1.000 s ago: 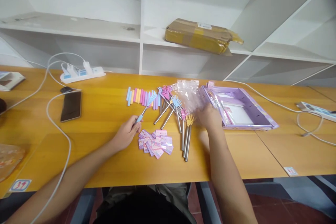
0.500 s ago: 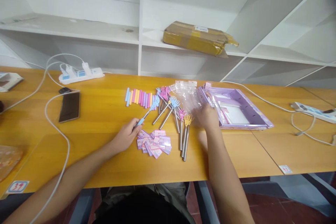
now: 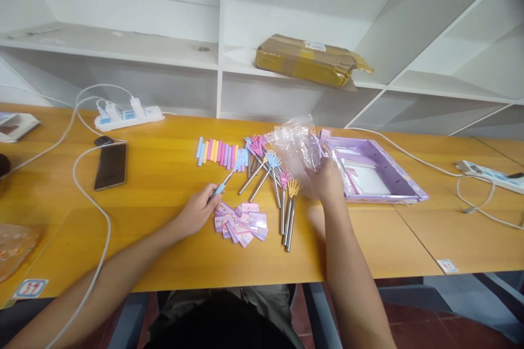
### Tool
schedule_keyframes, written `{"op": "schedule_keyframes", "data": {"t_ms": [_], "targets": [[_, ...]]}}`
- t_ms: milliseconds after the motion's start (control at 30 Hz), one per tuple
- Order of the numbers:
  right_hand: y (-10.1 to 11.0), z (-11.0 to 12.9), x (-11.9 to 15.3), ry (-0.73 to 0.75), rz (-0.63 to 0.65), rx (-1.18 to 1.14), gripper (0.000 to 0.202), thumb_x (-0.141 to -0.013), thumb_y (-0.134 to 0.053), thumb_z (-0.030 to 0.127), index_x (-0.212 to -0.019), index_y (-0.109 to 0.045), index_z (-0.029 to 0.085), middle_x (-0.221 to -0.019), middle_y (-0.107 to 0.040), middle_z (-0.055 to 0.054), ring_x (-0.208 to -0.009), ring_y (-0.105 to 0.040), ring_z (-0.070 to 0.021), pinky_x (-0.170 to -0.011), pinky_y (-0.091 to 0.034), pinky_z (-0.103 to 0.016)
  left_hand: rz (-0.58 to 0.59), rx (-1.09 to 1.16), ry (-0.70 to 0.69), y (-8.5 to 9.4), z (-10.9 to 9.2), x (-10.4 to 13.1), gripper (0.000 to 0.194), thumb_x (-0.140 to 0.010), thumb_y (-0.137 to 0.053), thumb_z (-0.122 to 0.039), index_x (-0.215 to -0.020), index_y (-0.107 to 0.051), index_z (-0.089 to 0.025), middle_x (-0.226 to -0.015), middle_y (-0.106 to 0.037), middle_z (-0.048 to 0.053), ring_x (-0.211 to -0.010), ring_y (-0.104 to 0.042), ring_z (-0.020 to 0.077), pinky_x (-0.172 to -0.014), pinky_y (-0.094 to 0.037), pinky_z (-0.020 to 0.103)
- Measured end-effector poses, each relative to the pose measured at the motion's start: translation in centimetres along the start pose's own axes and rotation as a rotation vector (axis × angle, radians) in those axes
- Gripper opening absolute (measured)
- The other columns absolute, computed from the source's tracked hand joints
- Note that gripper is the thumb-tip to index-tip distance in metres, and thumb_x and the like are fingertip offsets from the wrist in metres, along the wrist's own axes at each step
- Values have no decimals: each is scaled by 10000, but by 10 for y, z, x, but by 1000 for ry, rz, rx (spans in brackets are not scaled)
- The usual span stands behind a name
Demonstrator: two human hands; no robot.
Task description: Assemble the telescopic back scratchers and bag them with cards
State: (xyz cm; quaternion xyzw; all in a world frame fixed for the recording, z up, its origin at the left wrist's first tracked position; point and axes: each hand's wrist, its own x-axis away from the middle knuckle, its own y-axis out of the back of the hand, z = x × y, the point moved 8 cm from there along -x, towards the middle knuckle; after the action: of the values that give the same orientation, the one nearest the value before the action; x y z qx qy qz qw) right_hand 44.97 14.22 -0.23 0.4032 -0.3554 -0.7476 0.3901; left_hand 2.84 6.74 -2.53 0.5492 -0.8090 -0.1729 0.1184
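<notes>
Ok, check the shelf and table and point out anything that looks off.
The taped parcel on the shelf: its right end looks torn, with wrapping sticking out, and it sits askew, seeming to overhang the edge. On the table, the small cards lie jumbled, unlike the lined-up coloured sticks. No visible spill.

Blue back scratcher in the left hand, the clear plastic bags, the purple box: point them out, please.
Blue back scratcher (image 3: 220, 188): head view, on its blue grip.
Clear plastic bags (image 3: 291, 144): head view, on the crumpled plastic.
Purple box (image 3: 385, 198): head view, on its near wall.
</notes>
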Motion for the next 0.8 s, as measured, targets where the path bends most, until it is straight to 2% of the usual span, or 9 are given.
{"op": "schedule_keyframes", "data": {"t_ms": [100, 167, 333, 433, 500, 533, 633, 700, 800], "targets": [[1, -3, -1, -53, 19, 14, 431, -926, -631, 352, -1299, -588, 141, -1048, -692, -160, -967, -656, -321, -888, -517, -449, 6, -11, 1, 0, -1, -1, 256, -1091, -449, -476, -1092, -534, -235, -804, -602, -38, -669, -532, 152, -664, -397, 288], [7, -2, 0, -50, -9, 34, 308, -947, -577, 317, -1194, -637, 143, -1023, -684, -168, -956, -644, -315, -881, -512, -447, 14, -14, 7, 0, -1, -1, 257, -1089, -451, -479, -1087, -531, -235, -797, -598, -39, -665, -529, 153, -662, -397, 290], [44, 17, 4, 81, -292, -31, 192, -957, -547, 323, -990, -663, 175, -1140, -646, -196, -1084, -608, -329, -958, -489, -487, 26, 1, 12, -4, 1, 1, 265, -1095, -446, -487, -1111, -525, -235, -814, -601, -29, -688, -532, 157, -672, -404, 296], [54, 28, 8, 56, -312, -329, 227, -1034, -482, 403, -1028, -607, 215, -892, -654, -67, -778, -626, -228, -791, -517, -396, -11, 74, -26, -4, -2, 3, 344, -1106, -432, -470, -1368, -432, -247, -877, -604, -25, -728, -546, 162, -709, -427, 301], [44, 43, 15, 47, -168, -634, 260, -1059, -473, 489, -1064, -563, 245, -752, -593, 17, -558, -535, -167, -594, -467, -314, -49, 90, -63, -1, -7, 4, 408, -1110, -431, -458, -1465, -378, -263, -933, -607, -15, -760, -554, 162, -747, -444, 306], [35, 55, 21, 58, -61, -771, 283, -1059, -489, 533, -1079, -553, 258, -708, -557, 44, -494, -491, -152, -516, -421, -289, -47, 69, -83, 0, -12, 5, 387, -1109, -439, -459, -1445, -427, -267, -958, -610, -6, -787, -562, 165, -772, -451, 311], [8, 105, 55, 163, 270, -984, 330, -1049, -548, 599, -1114, -586, 278, -650, -519, 68, -431, -456, -141, -420, -356, -268, 9, -46, -135, -2, -25, 8, 307, -1088, -489, -480, -1195, -647, -240, -1025, -626, 33, -914, -593, 194, -873, -466, 335], [-5, 139, 85, 296, 433, -991, 333, -1063, -544, 588, -1108, -637, 272, -692, -588, 39, -474, -514, -145, -458, -416, -275, 48, -70, -155, -5, -31, 9, 329, -1060, -542, -510, -1116, -701, -227, -1061, -633, 47, -969, -606, 211, -916, -472, 342], [-13, 185, 132, 575, 617, -908, 323, -1088, -535, 532, -1089, -699, 254, -909, -731, -40, -753, -688, -187, -697, -548, -311, 78, -15, -147, -12, -30, 11, 368, -982, -669, -554, -1141, -725, -226, -1073, -653, 48, -993, -625, 226, -927, -487, 343]]}}
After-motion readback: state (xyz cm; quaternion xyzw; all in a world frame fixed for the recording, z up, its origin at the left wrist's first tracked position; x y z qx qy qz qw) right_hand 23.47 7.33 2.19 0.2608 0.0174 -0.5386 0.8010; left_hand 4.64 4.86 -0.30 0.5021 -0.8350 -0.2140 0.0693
